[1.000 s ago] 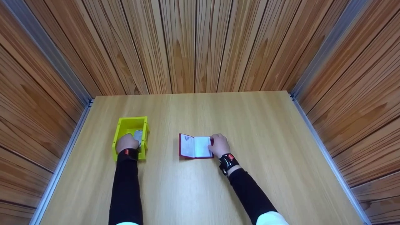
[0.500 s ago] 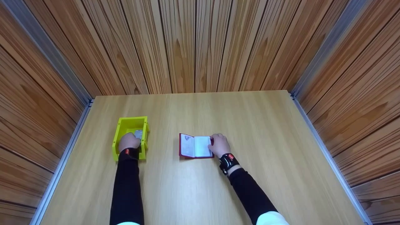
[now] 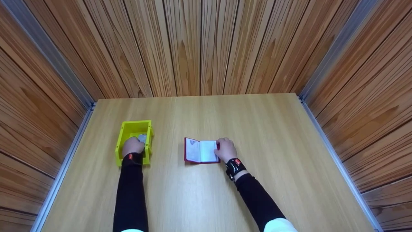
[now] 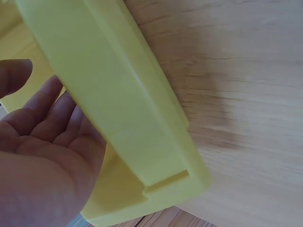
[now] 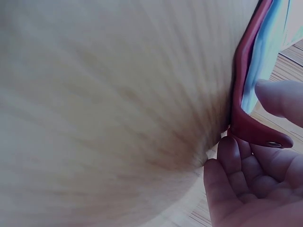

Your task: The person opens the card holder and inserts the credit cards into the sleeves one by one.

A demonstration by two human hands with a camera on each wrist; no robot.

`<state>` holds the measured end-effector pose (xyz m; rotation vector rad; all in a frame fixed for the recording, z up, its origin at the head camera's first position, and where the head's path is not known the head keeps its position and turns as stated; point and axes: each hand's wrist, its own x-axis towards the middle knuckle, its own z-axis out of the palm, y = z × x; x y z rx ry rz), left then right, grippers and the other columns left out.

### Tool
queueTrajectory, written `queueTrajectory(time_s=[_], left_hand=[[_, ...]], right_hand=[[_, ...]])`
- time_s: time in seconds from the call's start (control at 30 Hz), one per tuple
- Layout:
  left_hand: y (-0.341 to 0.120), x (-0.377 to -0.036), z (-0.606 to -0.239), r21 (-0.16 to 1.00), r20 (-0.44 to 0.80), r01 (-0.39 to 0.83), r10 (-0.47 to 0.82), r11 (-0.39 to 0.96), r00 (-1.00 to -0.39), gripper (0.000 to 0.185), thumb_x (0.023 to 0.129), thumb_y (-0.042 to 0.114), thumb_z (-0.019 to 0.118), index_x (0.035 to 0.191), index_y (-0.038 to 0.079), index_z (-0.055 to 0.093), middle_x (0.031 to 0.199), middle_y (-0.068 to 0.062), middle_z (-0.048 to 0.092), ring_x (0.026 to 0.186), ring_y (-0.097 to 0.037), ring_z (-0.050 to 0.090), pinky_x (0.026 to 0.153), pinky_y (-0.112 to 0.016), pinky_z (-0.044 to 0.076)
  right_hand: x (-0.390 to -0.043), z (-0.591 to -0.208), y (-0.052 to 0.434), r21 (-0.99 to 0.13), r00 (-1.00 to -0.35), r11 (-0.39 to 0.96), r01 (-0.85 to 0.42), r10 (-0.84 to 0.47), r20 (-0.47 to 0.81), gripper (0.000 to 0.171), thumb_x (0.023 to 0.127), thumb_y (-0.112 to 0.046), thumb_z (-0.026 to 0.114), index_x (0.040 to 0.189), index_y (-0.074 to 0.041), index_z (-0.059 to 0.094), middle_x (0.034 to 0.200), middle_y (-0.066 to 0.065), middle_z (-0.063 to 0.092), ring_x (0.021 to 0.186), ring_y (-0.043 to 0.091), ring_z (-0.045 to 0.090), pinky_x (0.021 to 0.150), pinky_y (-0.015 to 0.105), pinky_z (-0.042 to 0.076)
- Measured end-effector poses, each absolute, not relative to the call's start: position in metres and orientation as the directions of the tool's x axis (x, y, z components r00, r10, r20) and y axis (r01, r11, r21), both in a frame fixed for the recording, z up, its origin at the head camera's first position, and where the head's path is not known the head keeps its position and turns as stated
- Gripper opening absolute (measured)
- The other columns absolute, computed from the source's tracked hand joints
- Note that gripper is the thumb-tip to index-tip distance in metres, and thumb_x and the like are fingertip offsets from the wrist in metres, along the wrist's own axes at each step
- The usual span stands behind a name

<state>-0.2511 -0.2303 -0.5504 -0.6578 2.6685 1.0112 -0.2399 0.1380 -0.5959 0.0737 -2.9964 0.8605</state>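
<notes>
My left hand (image 3: 133,146) is inside the yellow bin (image 3: 148,159) at the left, beside a pale grey card-like piece (image 3: 142,138). In the left wrist view its thumb stands apart from the loosely bent fingers (image 4: 45,106); nothing shows between them, and the bin wall hides some fingertips. At mid-table a red card holder (image 3: 185,149) lies spread open, showing white inner pages. My right hand (image 3: 227,149) holds its right edge, thumb at the pages and fingers by the cover. The right wrist view shows a red snap strap (image 5: 260,132) between thumb and fingers.
A light wood table (image 3: 273,129) carries the bin and card holder. Wood-plank walls (image 3: 190,48) rise at the back and both sides, with metal rails (image 3: 338,154) along the table's side edges.
My left hand has shifted slightly to the right within the bin, covering more of the grey piece, then stayed still. My right hand and the card holder look unmoved.
</notes>
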Motion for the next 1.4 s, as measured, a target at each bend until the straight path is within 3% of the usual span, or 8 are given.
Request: queueTrajectory(time_s=[0.2,0.53,0.9,1.2,1.4], left_hand=[[-0.2292,-0.2525,-0.5508,0.604,-0.387,-0.527,-0.358,0.598,-0.850,0.019,0.098,0.011,0.047,0.104,-0.002,0.059,0.091,-0.013,0.056,0.083,-0.027,0.055,0.069,-0.034,0.045],[-0.2320,-0.2537,-0.5551,0.601,-0.276,-0.441,-0.345,0.667,-0.897,0.017,0.092,0.010,0.047,0.083,-0.001,0.057,0.080,-0.012,0.053,0.075,-0.029,0.051,0.068,-0.037,0.041],[-0.2243,-0.2556,-0.5531,0.609,-0.362,-0.535,-0.395,0.585,-0.844,0.024,0.096,0.011,0.046,0.108,-0.006,0.058,0.096,-0.017,0.055,0.089,-0.032,0.053,0.077,-0.038,0.044],[-0.2273,-0.2552,-0.5539,0.665,-0.345,-0.515,-0.389,0.541,-0.854,0.019,0.094,0.008,0.047,0.103,-0.006,0.056,0.090,-0.014,0.052,0.083,-0.029,0.053,0.072,-0.035,0.045],[-0.2283,-0.2548,-0.5556,0.656,-0.381,-0.545,-0.395,0.522,-0.836,0.022,0.094,0.008,0.047,0.108,-0.007,0.055,0.093,-0.015,0.053,0.084,-0.029,0.054,0.070,-0.034,0.045]], right_hand=[[-0.2408,-0.5966,0.1381,-0.528,-0.999,0.848,-0.050,-0.039,0.032,0.036,0.081,-0.011,0.076,0.112,0.002,0.066,0.110,0.016,0.061,0.106,0.036,0.056,0.092,0.045,0.046],[-0.2399,-0.5951,0.1381,-0.530,-0.999,0.846,-0.054,-0.043,0.033,0.036,0.081,-0.011,0.076,0.113,0.002,0.066,0.111,0.017,0.060,0.106,0.036,0.055,0.092,0.046,0.046],[-0.2380,-0.5938,0.1376,-0.537,-0.999,0.842,-0.054,-0.042,0.034,0.036,0.081,-0.010,0.077,0.113,0.002,0.066,0.109,0.016,0.060,0.104,0.035,0.056,0.090,0.045,0.046],[-0.2387,-0.5934,0.1378,-0.537,-0.999,0.842,-0.044,-0.036,0.026,0.036,0.082,-0.011,0.077,0.114,0.002,0.066,0.110,0.017,0.060,0.106,0.035,0.055,0.092,0.045,0.046],[-0.2384,-0.5942,0.1376,-0.533,-0.999,0.845,-0.044,-0.040,0.018,0.036,0.082,-0.011,0.076,0.114,0.002,0.065,0.111,0.016,0.060,0.106,0.035,0.055,0.091,0.045,0.046]])
